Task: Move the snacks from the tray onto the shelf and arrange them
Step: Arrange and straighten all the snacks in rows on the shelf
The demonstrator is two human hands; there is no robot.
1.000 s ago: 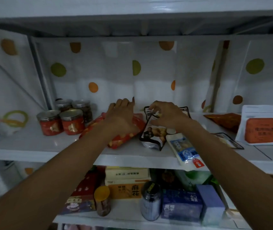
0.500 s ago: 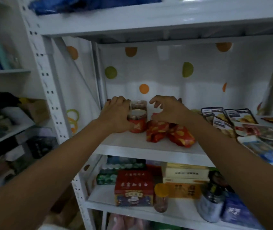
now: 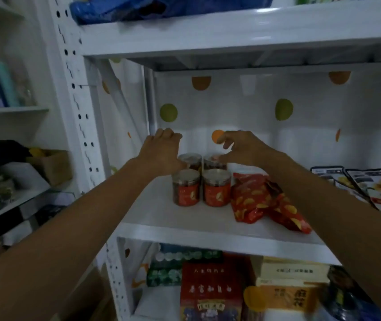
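Presently, I note left hand point(image 3: 161, 154) at rear-left jar point(image 3: 191, 160), grip unclear, right hand point(image 3: 242, 149) half-open, empty, shelf's point(image 3: 157, 214) back-left corner.

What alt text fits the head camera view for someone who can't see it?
Two bare hands reach to the back of a white shelf, the left hand beside and the right hand above the rear pair of four red-labelled jars. Red snack bags lie to their right.
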